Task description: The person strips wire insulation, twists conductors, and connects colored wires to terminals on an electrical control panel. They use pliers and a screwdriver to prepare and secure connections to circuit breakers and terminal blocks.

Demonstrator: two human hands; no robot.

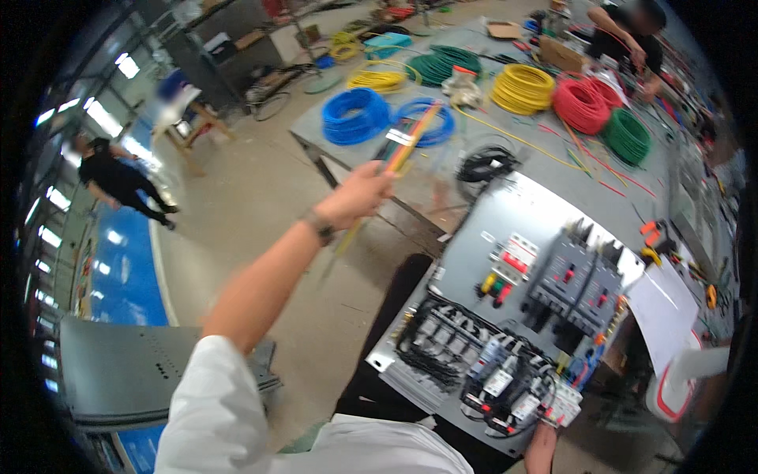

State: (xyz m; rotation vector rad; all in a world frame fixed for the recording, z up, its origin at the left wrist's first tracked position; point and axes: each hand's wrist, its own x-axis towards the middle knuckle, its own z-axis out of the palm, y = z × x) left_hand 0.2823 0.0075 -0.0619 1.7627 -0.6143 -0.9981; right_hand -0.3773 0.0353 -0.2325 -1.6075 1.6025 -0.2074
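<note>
My left hand [362, 193] is closed around a bundle of thin coloured wires [420, 133], raised beside the table's near left corner. Yellow, red, green and dark strands show, with a white label across them; blurred yellow ends trail below my fist. In front of me a metal mounting panel [458, 272] lies tilted, its lower part over my lap. It carries dark grey circuit breakers [570, 272], a small white breaker with red levers [517, 257] and rows of black-wired parts. At the panel's lower right edge, part of my right hand or wrist [541, 449] shows; its fingers are hidden.
On the grey table [505, 146] lie blue [355, 116], yellow [523, 88], red [582, 105] and green [626, 137] wire coils. A co-worker [632, 39] bends over the far right. Grey metal sheets [126, 371] stand at lower left; another person [118, 174] walks beyond.
</note>
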